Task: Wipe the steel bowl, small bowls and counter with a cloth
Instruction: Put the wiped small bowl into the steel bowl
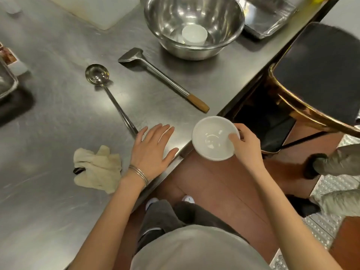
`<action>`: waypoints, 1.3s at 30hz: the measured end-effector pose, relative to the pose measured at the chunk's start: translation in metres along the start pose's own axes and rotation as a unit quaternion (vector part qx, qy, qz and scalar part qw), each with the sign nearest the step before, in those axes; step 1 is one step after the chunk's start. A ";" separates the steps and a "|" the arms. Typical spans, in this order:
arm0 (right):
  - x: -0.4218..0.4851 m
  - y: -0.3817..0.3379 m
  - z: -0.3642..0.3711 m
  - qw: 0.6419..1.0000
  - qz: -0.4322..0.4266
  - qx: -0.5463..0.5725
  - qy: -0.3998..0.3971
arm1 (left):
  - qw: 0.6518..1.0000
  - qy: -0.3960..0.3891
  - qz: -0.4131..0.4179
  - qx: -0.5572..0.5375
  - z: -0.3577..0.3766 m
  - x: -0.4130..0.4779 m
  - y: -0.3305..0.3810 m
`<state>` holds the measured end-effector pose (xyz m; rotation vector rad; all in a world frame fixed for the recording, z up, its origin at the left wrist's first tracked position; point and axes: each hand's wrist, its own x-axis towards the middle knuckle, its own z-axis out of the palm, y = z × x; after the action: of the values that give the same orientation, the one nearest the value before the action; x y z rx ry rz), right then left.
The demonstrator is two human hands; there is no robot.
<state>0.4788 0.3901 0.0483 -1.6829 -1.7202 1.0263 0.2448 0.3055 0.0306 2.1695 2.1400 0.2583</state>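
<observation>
My right hand grips a small white bowl by its rim, thumb inside, just off the front corner of the steel counter. My left hand lies flat, fingers straight, on the counter near its edge. A crumpled cream cloth lies on the counter to the left of that hand, touched by neither hand. The large steel bowl stands at the back with another small white bowl upside down inside it.
A steel ladle and a steel spatula with a wooden handle end lie mid-counter. Metal trays sit at the back right and far left. A black stool stands to the right, by another person's shoes.
</observation>
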 end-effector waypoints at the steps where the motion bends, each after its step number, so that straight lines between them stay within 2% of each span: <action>1: 0.006 0.002 -0.008 1.000 0.001 -0.003 0.006 | 1.000 0.000 0.003 0.001 0.000 0.009 0.006; 7: 0.044 0.014 -0.029 1.000 0.006 0.009 0.024 | 1.000 -0.008 0.022 0.008 0.011 0.058 0.027; 13: 0.111 0.015 -0.034 0.999 0.004 0.028 0.018 | 0.999 0.002 0.028 0.029 0.016 0.125 0.016; 20: 0.219 -0.022 -0.043 0.997 0.015 0.074 0.003 | 0.999 0.027 0.021 0.023 0.007 0.224 -0.010; 24: 0.271 -0.049 -0.044 0.998 -0.012 0.054 0.002 | 0.999 0.040 0.022 0.015 0.007 0.274 -0.020; 30: 0.353 -0.076 -0.038 0.998 -0.046 0.041 -0.023 | 0.999 0.042 -0.013 0.014 0.013 0.327 -0.028; 39: 0.483 -0.081 -0.003 0.994 -0.070 0.023 -0.086 | 0.996 -0.016 -0.086 0.013 0.043 0.383 -0.024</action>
<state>0.3877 0.8711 0.0470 -1.4592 -1.8781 1.1654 0.2324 0.6906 0.0072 1.9721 2.3074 0.1817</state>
